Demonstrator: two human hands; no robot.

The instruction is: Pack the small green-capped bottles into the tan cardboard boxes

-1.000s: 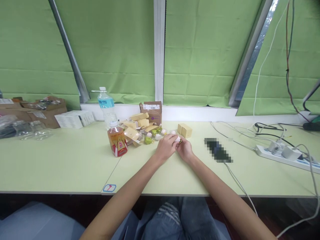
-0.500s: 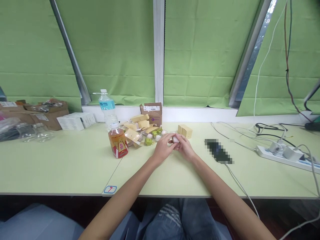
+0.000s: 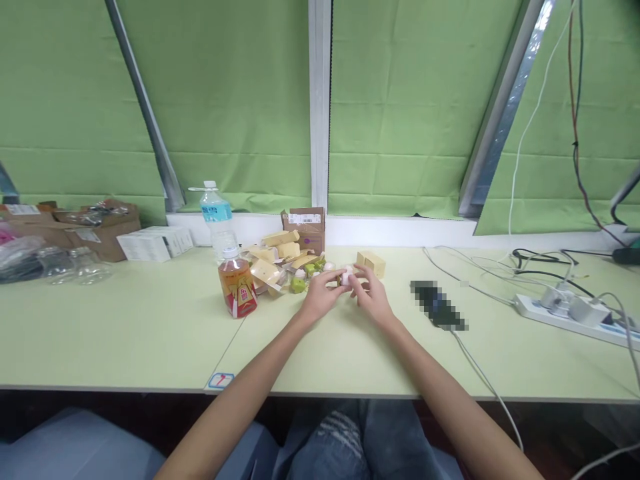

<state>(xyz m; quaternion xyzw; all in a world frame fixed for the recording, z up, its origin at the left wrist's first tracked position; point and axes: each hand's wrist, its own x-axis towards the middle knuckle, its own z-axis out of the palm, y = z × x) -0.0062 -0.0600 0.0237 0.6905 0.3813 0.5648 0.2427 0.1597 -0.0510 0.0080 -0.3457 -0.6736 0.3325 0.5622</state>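
Left hand [image 3: 319,298] and right hand [image 3: 371,298] meet near far edge of desk [image 3: 125,320], fingertips of both pinched on white piece [image 3: 346,273] just beside box [image 3: 371,263]; its axis and heading too small to tell.

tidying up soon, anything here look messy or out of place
The tan cartons lie in a jumbled heap, some open, green pieces strewn among them, behind the left hand and right hand, which pinch a small white piece.

Both bare forearms stretched fwd, converging. L hand [image 3: 320,298] & R hand [image 3: 371,298] curled, fingertips pinching small white rounded piece [image 3: 346,273] from either side; wrists just behind it.
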